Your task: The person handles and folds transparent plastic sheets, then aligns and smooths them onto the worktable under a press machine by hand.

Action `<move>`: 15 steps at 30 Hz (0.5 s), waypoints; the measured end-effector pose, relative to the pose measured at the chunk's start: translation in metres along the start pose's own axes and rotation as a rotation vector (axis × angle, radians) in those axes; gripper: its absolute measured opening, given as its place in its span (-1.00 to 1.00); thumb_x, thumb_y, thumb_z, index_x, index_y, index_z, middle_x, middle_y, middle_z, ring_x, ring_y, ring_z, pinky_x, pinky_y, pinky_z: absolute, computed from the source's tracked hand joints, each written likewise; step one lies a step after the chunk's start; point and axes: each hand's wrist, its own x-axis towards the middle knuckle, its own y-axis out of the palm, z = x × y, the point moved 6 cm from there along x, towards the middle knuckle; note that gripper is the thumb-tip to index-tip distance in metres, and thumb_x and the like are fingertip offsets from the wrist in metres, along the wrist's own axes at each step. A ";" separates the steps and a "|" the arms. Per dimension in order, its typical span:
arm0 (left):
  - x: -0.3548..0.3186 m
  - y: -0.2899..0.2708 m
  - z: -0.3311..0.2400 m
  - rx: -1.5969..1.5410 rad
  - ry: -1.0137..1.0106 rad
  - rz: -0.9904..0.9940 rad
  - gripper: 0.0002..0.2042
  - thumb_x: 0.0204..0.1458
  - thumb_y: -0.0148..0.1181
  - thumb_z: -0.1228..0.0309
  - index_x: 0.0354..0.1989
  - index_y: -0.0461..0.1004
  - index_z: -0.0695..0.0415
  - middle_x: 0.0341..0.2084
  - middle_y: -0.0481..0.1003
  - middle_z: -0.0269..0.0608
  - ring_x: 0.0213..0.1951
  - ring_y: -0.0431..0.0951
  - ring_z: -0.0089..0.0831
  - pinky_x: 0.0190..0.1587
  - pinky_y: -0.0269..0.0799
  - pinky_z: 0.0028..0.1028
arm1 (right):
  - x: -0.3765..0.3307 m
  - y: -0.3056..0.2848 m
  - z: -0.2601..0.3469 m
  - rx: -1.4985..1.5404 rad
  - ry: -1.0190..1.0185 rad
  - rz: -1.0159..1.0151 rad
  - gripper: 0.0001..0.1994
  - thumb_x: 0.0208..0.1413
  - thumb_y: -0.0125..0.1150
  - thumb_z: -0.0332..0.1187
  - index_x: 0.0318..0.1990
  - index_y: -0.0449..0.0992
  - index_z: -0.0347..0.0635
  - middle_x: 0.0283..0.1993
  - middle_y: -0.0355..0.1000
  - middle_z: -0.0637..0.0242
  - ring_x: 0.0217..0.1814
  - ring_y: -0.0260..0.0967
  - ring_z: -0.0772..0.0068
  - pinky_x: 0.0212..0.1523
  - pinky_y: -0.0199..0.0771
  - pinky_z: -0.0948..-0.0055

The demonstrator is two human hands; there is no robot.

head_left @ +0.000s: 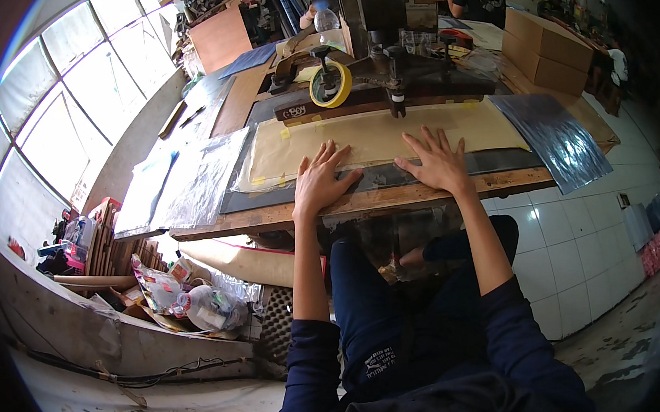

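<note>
I see my left hand [319, 182] and right hand [438, 160] lying flat at frame centre, fingers spread and released, gripping nothing, pressing the wide tan sheet under clear plastic film [375, 138] near the worn wooden counter [270, 218] front edge. Just above, the dark metal press [393, 75] and a yellow tape roll [331, 83] crowd the sheet's far edge. Bare sheet lies left and right of the hands.

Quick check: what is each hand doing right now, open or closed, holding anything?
Left hand: open, fingers spread, palm flat on the clear plastic sheet at the workbench edge; grips nothing.
Right hand: open, flat on the same sheet; grips nothing.
</note>
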 end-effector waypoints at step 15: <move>0.000 0.001 0.001 0.008 0.003 0.007 -0.34 -0.08 -0.02 -0.19 0.18 0.23 -0.12 0.23 0.09 -0.10 0.28 0.00 -0.31 0.27 -0.16 -0.15 | 0.000 0.000 0.000 -0.002 0.008 -0.003 -0.29 -0.04 -0.29 0.38 0.26 0.06 0.35 0.39 -0.17 0.29 0.43 -0.34 0.07 0.26 -0.47 -0.30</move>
